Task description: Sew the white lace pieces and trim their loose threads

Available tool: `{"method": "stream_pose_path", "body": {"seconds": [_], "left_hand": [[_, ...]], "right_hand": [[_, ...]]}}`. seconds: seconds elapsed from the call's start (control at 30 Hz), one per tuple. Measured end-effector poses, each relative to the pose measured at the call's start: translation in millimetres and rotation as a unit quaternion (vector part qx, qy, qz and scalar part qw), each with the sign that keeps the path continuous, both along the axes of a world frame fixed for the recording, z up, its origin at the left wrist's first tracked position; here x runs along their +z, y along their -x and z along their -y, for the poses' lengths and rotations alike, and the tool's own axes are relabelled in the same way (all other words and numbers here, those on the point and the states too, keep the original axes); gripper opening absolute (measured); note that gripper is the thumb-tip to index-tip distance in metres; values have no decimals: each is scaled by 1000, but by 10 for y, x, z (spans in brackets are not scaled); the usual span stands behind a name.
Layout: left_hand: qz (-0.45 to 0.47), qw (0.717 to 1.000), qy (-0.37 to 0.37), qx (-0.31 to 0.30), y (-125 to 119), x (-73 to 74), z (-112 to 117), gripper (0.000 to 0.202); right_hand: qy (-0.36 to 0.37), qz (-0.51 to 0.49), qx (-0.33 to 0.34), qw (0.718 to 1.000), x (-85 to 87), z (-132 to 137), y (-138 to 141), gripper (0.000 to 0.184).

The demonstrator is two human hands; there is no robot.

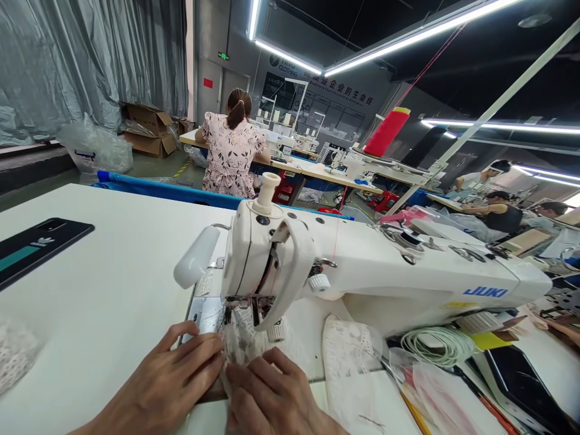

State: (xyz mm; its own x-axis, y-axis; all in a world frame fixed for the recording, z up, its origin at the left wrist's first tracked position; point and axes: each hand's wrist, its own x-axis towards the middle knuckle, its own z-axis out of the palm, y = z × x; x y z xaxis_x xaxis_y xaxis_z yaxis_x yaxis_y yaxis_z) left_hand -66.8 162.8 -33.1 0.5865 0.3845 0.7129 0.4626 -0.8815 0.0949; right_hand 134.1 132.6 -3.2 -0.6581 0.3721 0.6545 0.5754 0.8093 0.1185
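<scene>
White lace fabric (242,338) lies under the presser foot of a white sewing machine (281,260). My left hand (176,374) is closed at the lace's left edge, its fingers bent and pressed together over the metal plate (209,314). Close beside it, my right hand (272,393) has its fingers curled on the near end of the lace, just in front of the needle area. The fingertips of both hands are partly hidden. Another lace piece (347,347) rests on the table right of my right hand.
A dark phone (45,244) and more lace (16,350) lie on the left of the white table (118,284). At the right are coiled pale cord (437,345), another phone (521,377) and tools. A person in a patterned top (233,148) sits ahead; others work far right.
</scene>
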Motion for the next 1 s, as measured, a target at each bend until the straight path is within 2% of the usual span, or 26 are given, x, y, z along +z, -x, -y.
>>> {"method": "stream_pose_path", "body": {"seconds": [0.13,0.33,0.63,0.77,0.87,0.93,1.0], "left_hand": [[-5,1000,-3,3,6,-23,1,30],[-24,1000,-3,6,19,-51,9,23],[-46,999,-2,5,-1,-46,-32,27],[-46,999,28,5,-28,42,-14,32],[-36,999,22,7,-58,97,-8,30],[-36,999,4,16,-69,110,-21,31],[-33,999,-14,21,-64,107,-51,34]], "right_hand": [[18,-1,3,1000,-22,8,-22,25],[1,3,-9,1000,-21,17,0,24],[-9,-4,-1,1000,-107,14,23,29],[44,-59,11,997,-55,-26,13,44],[107,-110,-17,988,40,-74,-22,64],[128,-90,-39,987,71,-109,-52,69],[135,-42,-47,989,59,-145,-79,65]]}}
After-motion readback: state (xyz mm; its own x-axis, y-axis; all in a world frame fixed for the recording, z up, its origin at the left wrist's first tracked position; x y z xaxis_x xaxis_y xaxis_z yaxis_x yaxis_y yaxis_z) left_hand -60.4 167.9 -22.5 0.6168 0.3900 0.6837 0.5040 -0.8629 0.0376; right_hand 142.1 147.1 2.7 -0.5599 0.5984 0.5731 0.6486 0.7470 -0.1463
